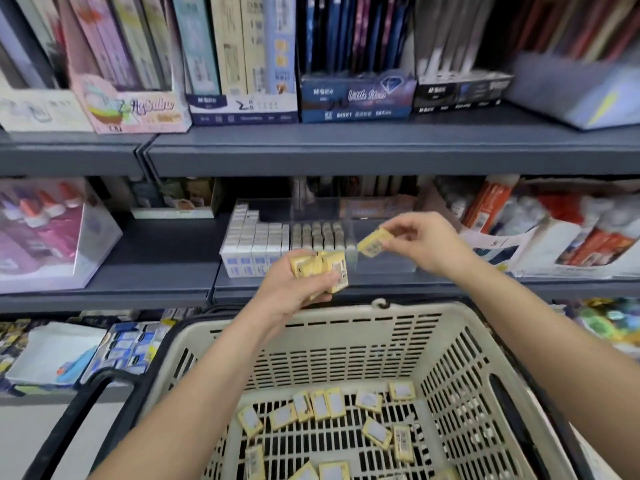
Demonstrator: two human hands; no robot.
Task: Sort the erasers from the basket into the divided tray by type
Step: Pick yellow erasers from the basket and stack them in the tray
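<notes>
My left hand (294, 289) grips a bunch of yellow-wrapped erasers (323, 268) above the far rim of the cream basket (460, 344). My right hand (426, 242) pinches a single yellow eraser (373, 241) just over the right compartment of the clear divided tray (384, 265) on the middle shelf. The tray's left compartment holds rows of white-and-blue erasers (252, 244); its middle one holds grey erasers (318, 235). Several more yellow erasers (329, 407) lie loose on the basket floor.
The grey shelf (346, 150) above carries upright notebook and stationery boxes. Glue bottles (45, 223) stand left of the tray, red-and-white packs (554, 230) to its right. The basket's black handle (79, 407) hangs at the lower left, beside lower-shelf goods.
</notes>
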